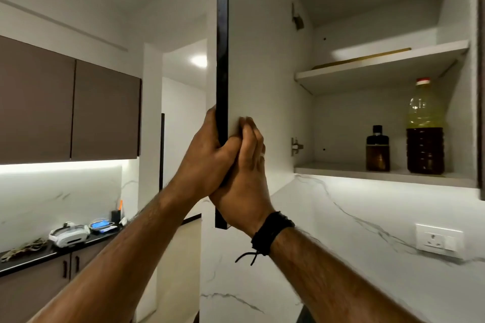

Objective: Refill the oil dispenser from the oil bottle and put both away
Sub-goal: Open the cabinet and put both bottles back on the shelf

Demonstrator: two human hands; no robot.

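left hand (210,155): curled round the edge of the black-edged white cabinet door (259,60), thumb on the inner face.
right hand (244,178): fingers straight and together, flat against the door's inner face, just at 3 o'clock of the left hand.
small dark amber glass oil dispenser with black cap (377,149): upright on the bottom shelf (341,169), at 3 o'clock of the hands; likely fragile and slick, best held round the body.
large clear plastic oil bottle with red cap (425,128): touching distance at 3 o'clock of the dispenser; looks mostly full, probably heavy with yielding walls, so take it at the ribbed lower body.
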